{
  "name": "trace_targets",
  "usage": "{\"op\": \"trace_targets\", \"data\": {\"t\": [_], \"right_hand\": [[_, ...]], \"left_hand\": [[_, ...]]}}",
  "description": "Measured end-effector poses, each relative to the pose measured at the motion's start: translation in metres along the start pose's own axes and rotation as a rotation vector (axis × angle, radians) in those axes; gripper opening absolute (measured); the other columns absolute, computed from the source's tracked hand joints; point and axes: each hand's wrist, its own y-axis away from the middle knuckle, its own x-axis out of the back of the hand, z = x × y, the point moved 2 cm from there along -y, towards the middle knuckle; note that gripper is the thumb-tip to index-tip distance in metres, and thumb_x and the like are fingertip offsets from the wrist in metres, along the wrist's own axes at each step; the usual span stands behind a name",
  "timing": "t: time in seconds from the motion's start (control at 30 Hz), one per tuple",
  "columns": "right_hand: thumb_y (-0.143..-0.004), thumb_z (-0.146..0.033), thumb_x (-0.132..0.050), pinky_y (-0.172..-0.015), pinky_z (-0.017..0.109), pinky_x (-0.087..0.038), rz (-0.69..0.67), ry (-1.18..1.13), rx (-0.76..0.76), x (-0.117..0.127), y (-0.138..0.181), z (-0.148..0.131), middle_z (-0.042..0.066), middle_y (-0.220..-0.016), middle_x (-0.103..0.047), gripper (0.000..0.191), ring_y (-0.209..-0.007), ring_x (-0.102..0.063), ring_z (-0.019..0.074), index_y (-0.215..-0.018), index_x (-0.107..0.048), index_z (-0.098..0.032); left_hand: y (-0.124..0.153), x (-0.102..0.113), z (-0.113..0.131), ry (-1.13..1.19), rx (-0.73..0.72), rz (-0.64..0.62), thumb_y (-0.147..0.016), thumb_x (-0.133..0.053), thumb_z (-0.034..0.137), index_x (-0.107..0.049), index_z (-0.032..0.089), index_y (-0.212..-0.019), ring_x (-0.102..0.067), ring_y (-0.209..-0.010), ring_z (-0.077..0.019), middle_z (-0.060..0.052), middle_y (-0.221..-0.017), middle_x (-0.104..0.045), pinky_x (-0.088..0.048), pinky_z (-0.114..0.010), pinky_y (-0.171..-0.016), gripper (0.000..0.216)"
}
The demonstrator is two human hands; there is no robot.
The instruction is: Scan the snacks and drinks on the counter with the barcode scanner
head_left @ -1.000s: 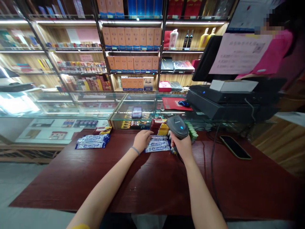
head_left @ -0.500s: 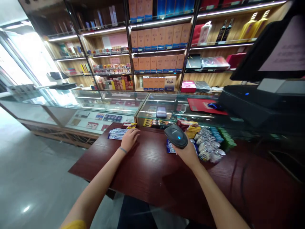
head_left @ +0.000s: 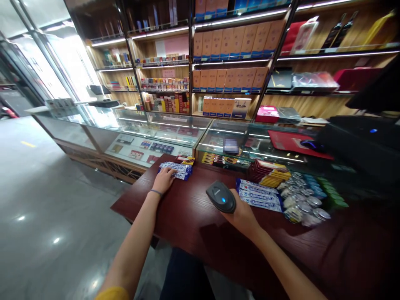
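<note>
My right hand (head_left: 242,214) is closed around the handle of a dark barcode scanner (head_left: 221,196), whose head points toward ten o'clock with a small blue light showing on top. The forearm comes in from five o'clock, low over the dark red table (head_left: 200,233), wrist bent slightly up. The scanner's handle is hidden inside my palm, so I cannot see which fingers press it.

My left hand (head_left: 164,180) lies palm down, fingers loosely spread, on the near edge of a stack of blue-wrapped bars (head_left: 176,169) at the table's far left corner, at eleven o'clock from the scanner. It rests on them without closing; nothing is gripped there. That arm stretches out from seven o'clock, a thin band at the wrist and a yellow sleeve edge at the bottom of the frame.

Just beside the scanner head, at two o'clock, a second row of blue-wrapped bars (head_left: 259,197) lies flat on the table. Beyond them, at one o'clock, is a pile of red and yellow packs (head_left: 270,172), and at three o'clock a heap of small shiny wrapped pieces (head_left: 301,200), too blurred to name.

The glass counter (head_left: 175,129) runs behind the table. The right side of the frame is dark, and the equipment there is cut off by the edge.
</note>
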Motion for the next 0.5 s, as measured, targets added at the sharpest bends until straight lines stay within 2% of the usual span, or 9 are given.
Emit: {"op": "trace_targets", "data": {"t": [0.17,0.3,0.4,0.5], "right_hand": [[-0.085,-0.034,-0.062,-0.063,0.027,-0.046,-0.012,-0.006,0.035,0.001,0.003,0.004,0.002,-0.088,-0.073,0.032,-0.079,-0.074,0.0268,-0.111,-0.045,-0.027],[-0.087,-0.034,-0.061,-0.063,0.027,-0.046,0.007,-0.031,0.070,0.001,0.005,0.006,0.001,-0.087,-0.071,0.030,-0.076,-0.072,0.0246,-0.112,-0.045,-0.027],[-0.086,-0.033,-0.061,-0.062,0.027,-0.046,0.055,-0.036,0.088,0.002,0.007,0.007,0.001,-0.086,-0.071,0.030,-0.075,-0.071,0.0247,-0.111,-0.046,-0.027],[-0.086,-0.033,-0.060,-0.063,0.028,-0.047,0.082,-0.029,0.096,0.004,0.009,0.008,0.002,-0.088,-0.071,0.030,-0.078,-0.072,0.0253,-0.113,-0.047,-0.028]], "left_hand": [[0.000,-0.002,-0.003,0.011,0.010,-0.010,-0.090,-0.068,0.025,-0.075,0.026,-0.111,-0.060,-0.114,-0.0295,-0.011,-0.115,-0.067,-0.049,-0.045,-0.103,0.023],[-0.002,0.001,0.002,0.001,-0.012,0.043,-0.094,-0.065,0.030,-0.079,0.023,-0.105,-0.061,-0.112,-0.0293,-0.011,-0.115,-0.068,-0.048,-0.046,-0.103,0.019],[-0.004,0.007,0.012,0.019,-0.027,0.118,-0.096,-0.061,0.033,-0.079,0.022,-0.097,-0.062,-0.112,-0.0295,-0.012,-0.118,-0.069,-0.048,-0.047,-0.105,0.021],[-0.004,0.012,0.031,0.154,-0.054,0.185,-0.100,-0.055,0.034,-0.077,0.022,-0.098,-0.063,-0.117,-0.0285,-0.011,-0.124,-0.070,-0.047,-0.045,-0.107,0.025]]}}
